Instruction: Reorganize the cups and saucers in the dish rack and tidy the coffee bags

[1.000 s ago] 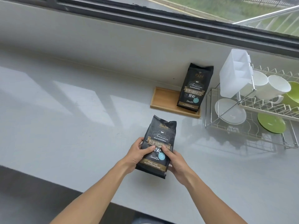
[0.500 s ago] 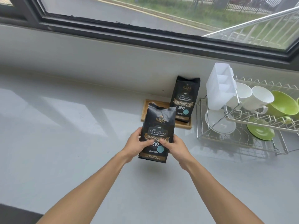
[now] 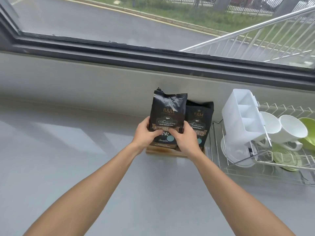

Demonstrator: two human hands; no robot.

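**Second coffee bag arrives at the wooden tray**

Carried forward from over the open counter, the held coffee bag [image 3: 167, 120] now stands upright at the wooden tray [image 3: 163, 152], its base at or just on the tray's left part (whether it has fully touched down I cannot tell). The left hand [image 3: 144, 133] and right hand [image 3: 185, 136] grip it from either side, fingers wrapped behind and thumbs curled onto the front label, a two-sided hold that keeps a soft, top-heavy pouch from slumping while it is set down.

The other coffee bag [image 3: 199, 123] stands on the tray's right part, against the wall, partly hidden behind the right hand. The held bag is lined up just beside it, labels facing the same way, apparently so the pair sits neatly.

To the right, the dish rack [image 3: 265, 171] holds two white cups [image 3: 289, 129] on their sides, a green bowl or cup [image 3: 309, 128], a white saucer [image 3: 238, 157], a green saucer [image 3: 286, 159] and a white plastic caddy [image 3: 243, 116].
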